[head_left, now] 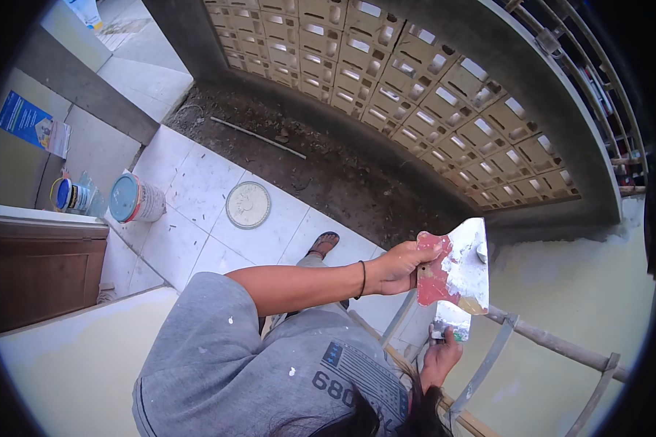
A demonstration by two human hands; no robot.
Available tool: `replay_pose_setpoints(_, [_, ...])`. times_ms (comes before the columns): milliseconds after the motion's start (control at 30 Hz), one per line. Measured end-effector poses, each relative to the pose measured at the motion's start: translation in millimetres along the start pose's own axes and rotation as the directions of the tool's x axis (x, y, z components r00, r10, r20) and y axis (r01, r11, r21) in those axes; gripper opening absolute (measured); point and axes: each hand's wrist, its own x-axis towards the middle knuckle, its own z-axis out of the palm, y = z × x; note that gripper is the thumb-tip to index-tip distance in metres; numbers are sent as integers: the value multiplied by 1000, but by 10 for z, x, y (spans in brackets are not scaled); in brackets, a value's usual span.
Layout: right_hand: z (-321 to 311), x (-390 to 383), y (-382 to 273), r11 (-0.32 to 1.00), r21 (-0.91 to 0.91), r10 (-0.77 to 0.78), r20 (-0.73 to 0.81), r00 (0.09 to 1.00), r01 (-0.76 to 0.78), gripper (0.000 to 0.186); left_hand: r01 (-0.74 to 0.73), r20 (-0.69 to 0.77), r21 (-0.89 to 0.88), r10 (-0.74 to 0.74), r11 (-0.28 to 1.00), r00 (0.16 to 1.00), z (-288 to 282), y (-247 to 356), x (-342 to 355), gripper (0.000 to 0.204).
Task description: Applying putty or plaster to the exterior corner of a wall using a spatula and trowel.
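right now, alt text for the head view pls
Seen from high above, a person's left hand holds a red putty trowel smeared white, while the right hand holds a smaller scraper beneath it. Far below, a paint bucket and round lid sit on white tiles.

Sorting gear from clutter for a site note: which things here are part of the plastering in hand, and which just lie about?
In use:
- left hand holding the red-handled wide putty trowel
- right hand holding the small putty knife

Lying about:
- paint bucket on its side
- round lid
- thin rod
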Motion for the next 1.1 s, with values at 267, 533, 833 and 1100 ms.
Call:
replay_pose_setpoints(267, [355, -767, 762, 844, 128, 355, 595, 721, -521, 40, -111, -246, -72, 90, 991, 965, -631, -1289, -1847, 52])
replay_pose_setpoints(533, [558, -1749, 1494, 854, -306, 491, 741, 458, -421, 56, -512, -434, -106, 423, 853, 795, -523, -1599, -2975, 40])
replay_pose_setpoints(833, [1207, -1466, 1574, 807, -577, 546, 645, 535, -128, 17, -885, -526, 10, 755, 465, 391, -1153, -704, -3863, 29])
replay_pose_setpoints(1100, [3388, -1454, 2375, 728, -682, 548, 510, 663, -76, 15, -963, -556, 37, 806, 266, 202, -1990, 1556, -5457, 31])
